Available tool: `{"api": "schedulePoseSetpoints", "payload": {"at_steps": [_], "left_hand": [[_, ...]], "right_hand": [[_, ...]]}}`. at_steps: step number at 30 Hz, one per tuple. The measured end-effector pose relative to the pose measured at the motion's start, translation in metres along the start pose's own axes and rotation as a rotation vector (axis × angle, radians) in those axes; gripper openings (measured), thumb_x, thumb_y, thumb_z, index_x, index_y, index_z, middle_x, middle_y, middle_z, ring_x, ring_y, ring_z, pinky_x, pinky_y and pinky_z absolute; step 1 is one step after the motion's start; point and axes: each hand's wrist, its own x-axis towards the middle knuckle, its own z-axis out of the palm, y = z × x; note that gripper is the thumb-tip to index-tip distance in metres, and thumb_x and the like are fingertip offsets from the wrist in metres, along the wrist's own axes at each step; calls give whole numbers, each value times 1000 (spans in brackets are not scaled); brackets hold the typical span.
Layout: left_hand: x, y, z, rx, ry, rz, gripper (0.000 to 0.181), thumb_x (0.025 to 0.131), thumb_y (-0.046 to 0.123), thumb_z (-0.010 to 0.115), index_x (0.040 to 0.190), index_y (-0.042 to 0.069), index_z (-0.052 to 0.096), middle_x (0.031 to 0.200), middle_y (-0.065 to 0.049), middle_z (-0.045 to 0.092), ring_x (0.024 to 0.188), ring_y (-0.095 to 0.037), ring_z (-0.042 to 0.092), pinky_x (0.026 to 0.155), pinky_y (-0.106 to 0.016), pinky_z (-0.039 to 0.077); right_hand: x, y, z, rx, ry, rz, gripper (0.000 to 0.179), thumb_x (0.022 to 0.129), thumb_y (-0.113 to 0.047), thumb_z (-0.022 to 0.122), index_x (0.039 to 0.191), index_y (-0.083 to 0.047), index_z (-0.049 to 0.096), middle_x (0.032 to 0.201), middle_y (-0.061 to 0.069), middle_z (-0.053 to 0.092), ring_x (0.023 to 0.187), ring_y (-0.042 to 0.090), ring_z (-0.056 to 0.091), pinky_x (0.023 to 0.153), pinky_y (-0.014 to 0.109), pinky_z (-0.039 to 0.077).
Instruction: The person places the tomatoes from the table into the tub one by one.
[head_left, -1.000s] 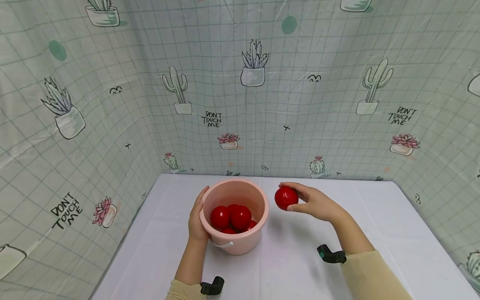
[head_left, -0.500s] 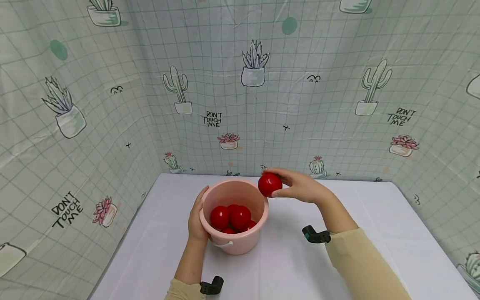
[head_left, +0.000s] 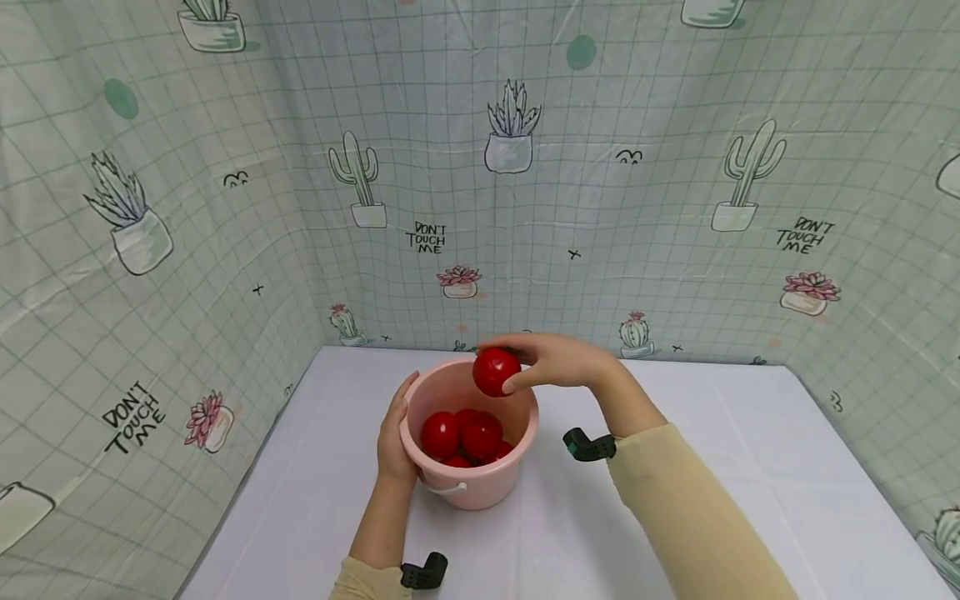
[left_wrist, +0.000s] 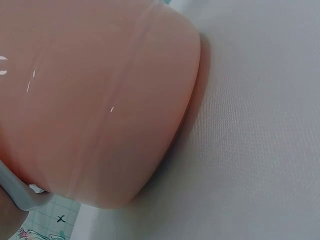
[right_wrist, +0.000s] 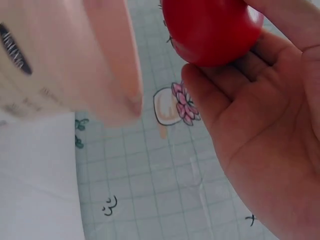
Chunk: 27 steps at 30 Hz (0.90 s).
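A pink bucket (head_left: pixel 480 490) with a pale handle stands on the white table, several red balls (head_left: pixel 439 434) lying inside it. My left hand (head_left: pixel 396 442) holds the bucket's left side, fingers running up to the rim; the left wrist view shows mostly the bucket's wall (left_wrist: pixel 100 100). Above the bucket's far right part, my right hand (head_left: pixel 551 362) grips another red ball (head_left: pixel 496 372) between thumb and fingers. In the right wrist view that ball (right_wrist: pixel 212 30) sits at the fingertips, and the bucket (right_wrist: pixel 65 60) appears at the left.
The white table (head_left: pixel 300 500) extends around the bucket. Behind and beside it hangs a grid-patterned curtain (head_left: pixel 570 208) printed with cacti. Black bands with small devices are on both wrists.
My right hand has carried its red ball leftward and slightly up, from beside the bucket to over its opening. The left hand and the bucket have stayed in place.
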Motion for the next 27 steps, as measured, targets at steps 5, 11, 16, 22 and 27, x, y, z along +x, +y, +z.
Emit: {"api": "schedulePoseSetpoints", "payload": {"at_steps": [5, 11, 16, 22, 27], "left_hand": [[1, -1, -1, 10, -9, 13, 52, 102, 24, 21, 149, 20, 41, 154, -1, 43, 142, -17, 37, 122, -44, 22], [1, -1, -1, 19, -14, 2, 52, 102, 25, 21, 150, 21, 40, 155, 1, 42, 142, -16, 35, 122, -45, 21], [0, -1, -1, -1, -33, 2, 52, 102, 26, 21, 151, 21, 39, 155, 0, 40, 142, -17, 35, 122, -44, 22], [1, -1, -1, -17, -42, 4, 53, 102, 24, 20, 151, 20, 38, 157, -1, 39, 143, -15, 34, 121, -43, 22], [1, -1, -2, 5, -36, 9, 53, 102, 23, 20, 151, 20, 38, 160, -5, 34, 144, -13, 33, 123, -44, 19]], "right_hand": [[16, -12, 3, 2, -104, -29, 59, 85, -32, 74, 140, -37, 52, 135, -8, 57, 124, 17, 53, 96, 35, 53], [33, -24, 8, -75, -194, -28, 61, 85, -32, 73, 142, -32, 52, 130, -13, 59, 121, 13, 55, 98, 35, 51], [46, -30, 16, -190, -252, -56, 61, 84, -37, 74, 141, -33, 53, 127, -18, 60, 120, 7, 54, 102, 34, 48], [57, -34, 29, -187, -356, -48, 60, 84, -34, 76, 139, -38, 54, 129, -20, 57, 124, 7, 50, 101, 33, 48], [63, -36, 39, -145, -435, -45, 60, 83, -27, 78, 138, -34, 55, 133, -19, 54, 127, 10, 46, 96, 31, 51]]}}
